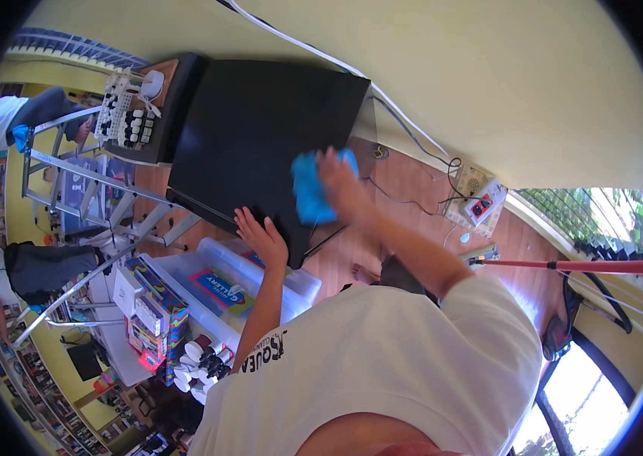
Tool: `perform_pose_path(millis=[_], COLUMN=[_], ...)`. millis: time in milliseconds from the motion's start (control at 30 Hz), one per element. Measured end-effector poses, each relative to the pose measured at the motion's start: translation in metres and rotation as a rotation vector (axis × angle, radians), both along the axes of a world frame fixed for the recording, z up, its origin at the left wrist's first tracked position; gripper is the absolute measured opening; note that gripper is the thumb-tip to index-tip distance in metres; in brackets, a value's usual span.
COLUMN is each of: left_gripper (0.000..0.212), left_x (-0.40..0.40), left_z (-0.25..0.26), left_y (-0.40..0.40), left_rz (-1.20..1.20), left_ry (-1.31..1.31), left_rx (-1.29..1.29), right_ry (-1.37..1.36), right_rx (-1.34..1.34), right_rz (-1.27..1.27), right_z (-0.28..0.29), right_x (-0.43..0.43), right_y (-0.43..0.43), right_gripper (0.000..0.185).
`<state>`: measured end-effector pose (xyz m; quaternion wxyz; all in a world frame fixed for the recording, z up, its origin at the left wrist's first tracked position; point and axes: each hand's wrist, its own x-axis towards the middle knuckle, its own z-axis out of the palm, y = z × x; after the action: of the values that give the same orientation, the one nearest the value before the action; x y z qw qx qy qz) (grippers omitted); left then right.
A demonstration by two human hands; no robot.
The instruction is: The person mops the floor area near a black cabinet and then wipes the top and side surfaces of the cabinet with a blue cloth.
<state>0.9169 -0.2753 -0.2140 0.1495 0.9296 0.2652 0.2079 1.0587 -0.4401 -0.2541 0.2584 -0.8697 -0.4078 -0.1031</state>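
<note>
My right hand (340,185), blurred, holds a bright blue cloth (310,191) against the near right part of a flat black top (253,122). This top belongs to a large box-shaped unit, perhaps a cabinet or an appliance, that stands by the wall. My left hand (264,236) lies palm down at the near edge of the same top, holding nothing, its fingers a little apart. Just below that hand are translucent plastic storage bins (222,285) with a coloured label.
An aluminium stepladder (99,176) stands at left, near two other people (42,114). Small bottles (136,128) crowd a dark stand beside the black top. Cables run along the wall to a power strip (481,205) at right. A pink pole (584,266) crosses the right side.
</note>
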Motion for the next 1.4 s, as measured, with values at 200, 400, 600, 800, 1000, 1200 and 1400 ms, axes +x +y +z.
perform_pose_path(millis=[200, 400, 600, 800, 1000, 1200, 1400], left_gripper=[0.053, 0.056, 0.060, 0.063, 0.067, 0.071, 0.071], left_x=[0.004, 0.009, 0.005, 0.003, -0.003, -0.025, -0.117], left_z=[0.003, 0.009, 0.016, 0.021, 0.017, 0.008, 0.016], left_y=[0.001, 0.002, 0.005, 0.004, 0.007, 0.004, -0.037], left_rz=[-0.001, 0.003, 0.109, 0.094, 0.072, 0.098, 0.102], left_ry=[0.028, 0.062, 0.119, 0.118, 0.016, -0.146, -0.379], left_rx=[-0.005, -0.021, -0.010, -0.112, -0.103, -0.172, -0.337], right_ry=[-0.003, -0.013, -0.067, -0.077, -0.127, -0.047, -0.167], right_rx=[-0.047, 0.013, -0.175, -0.124, -0.059, 0.046, -0.160], right_rz=[0.082, 0.013, -0.232, -0.007, 0.539, 0.491, -0.097], right_z=[0.017, 0.045, 0.026, 0.040, 0.034, 0.023, 0.003], right_x=[0.048, 0.127, 0.224, 0.234, 0.087, 0.069, 0.134], right_y=[-0.021, 0.039, 0.196, 0.312, 0.319, 0.158, 0.018], right_gripper=[0.044, 0.063, 0.080, 0.081, 0.067, 0.040, 0.051])
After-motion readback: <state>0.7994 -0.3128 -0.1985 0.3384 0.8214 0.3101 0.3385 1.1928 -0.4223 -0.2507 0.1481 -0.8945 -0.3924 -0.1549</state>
